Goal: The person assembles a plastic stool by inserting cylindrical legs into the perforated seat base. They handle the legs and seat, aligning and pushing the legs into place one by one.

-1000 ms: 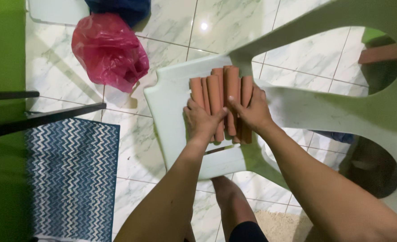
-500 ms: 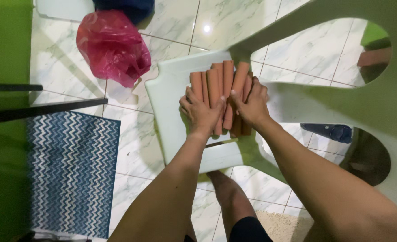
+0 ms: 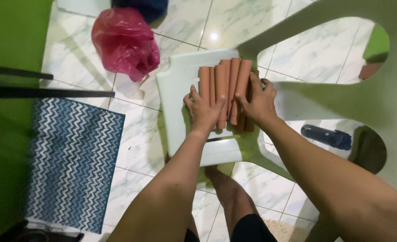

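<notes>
At the far left we see a blue-and-white zigzag woven mat (image 3: 73,161) on the pale marble-tiled floor (image 3: 135,143), with a crumpled pink plastic bag (image 3: 124,40) beyond it. Next comes the pale green plastic stool (image 3: 176,107) that serves as our worktop. On it lies a bundle of reddish-brown sausage-like sticks (image 3: 227,89), side by side, pointing away from us. Our left hand (image 3: 203,112) rests flat on the bundle's left side, fingers spread, its grip open rather than clasping. Our right hand (image 3: 259,103) presses the right side, fingers curled over the outer sticks without closing round them. We judge the sticks light, smooth and prone to roll apart, so they are best taken from both flanks, near their middle. Further right, a dark blue bottle (image 3: 326,136) lies on the floor beneath a large pale green plastic chair (image 3: 364,89).
</notes>
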